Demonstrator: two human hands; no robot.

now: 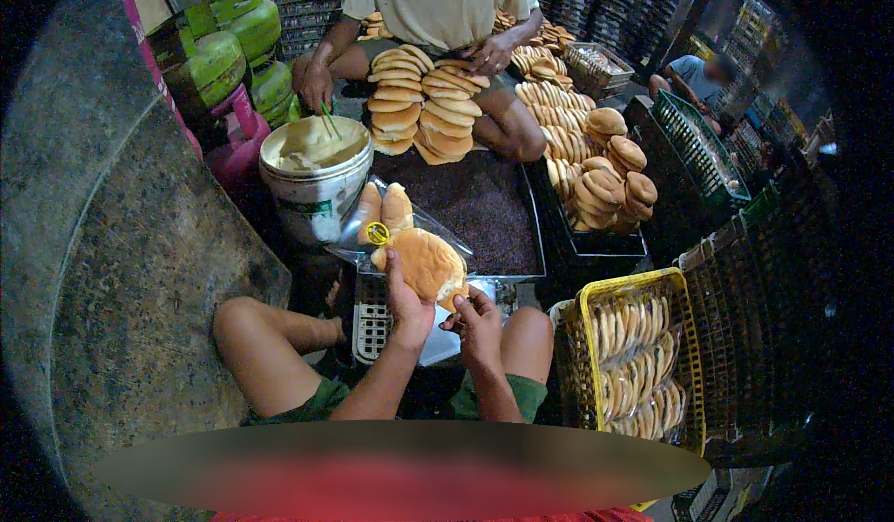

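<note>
A round, golden bread bun (pixel 421 263) is held up in front of me. My left hand (pixel 408 306) grips its left and near side, the thumb lying along the edge. With bent fingers my right hand (pixel 479 325) pinches the bun's near right edge, where pale crumb shows. Just beyond, two longer bread rolls (pixel 397 207) lie on a clear plastic bag (pixel 438 231) with a round yellow label (pixel 377 233). Below my hands, a stack of clear bags (pixel 438 347) rests on a white plastic crate (pixel 371 322).
Opposite sits a person (pixel 433 0), one hand on a green-handled tool in a cream bucket (pixel 317 219). Stacked buns (pixel 396 103) stand on a dark tray (pixel 494 215). More buns (pixel 601 187) lie right. A yellow crate (pixel 691 364) holds packed bread; green gas cylinders (pixel 216 66) stand left.
</note>
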